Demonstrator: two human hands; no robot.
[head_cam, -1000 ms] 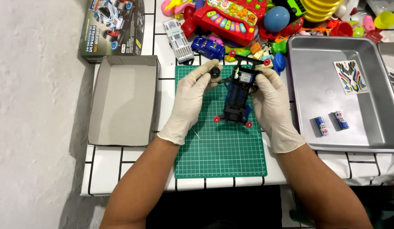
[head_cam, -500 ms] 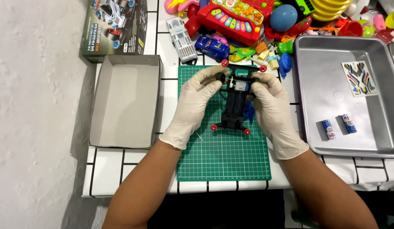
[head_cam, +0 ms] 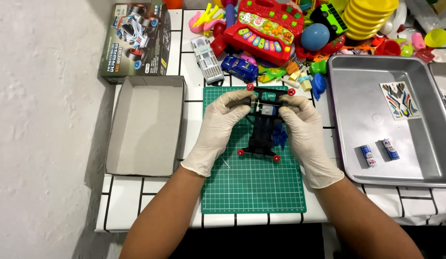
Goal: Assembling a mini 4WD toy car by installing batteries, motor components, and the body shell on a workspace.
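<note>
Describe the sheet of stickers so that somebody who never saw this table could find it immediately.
Start at the large rectangular silver metal tray on the right side of the tiled table. Inside it, toward the far right corner, lies a small white sticker sheet with colourful curved shapes. Its only neighbours in the tray are two small blue-and-white cylindrical batteries nearer the front; the sheet alone is flat paper.

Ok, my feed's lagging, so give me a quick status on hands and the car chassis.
Left hand and right hand both gripping the black chassis over the green cutting mat. Motor end pinched between fingertips. Nothing blocking.
</note>
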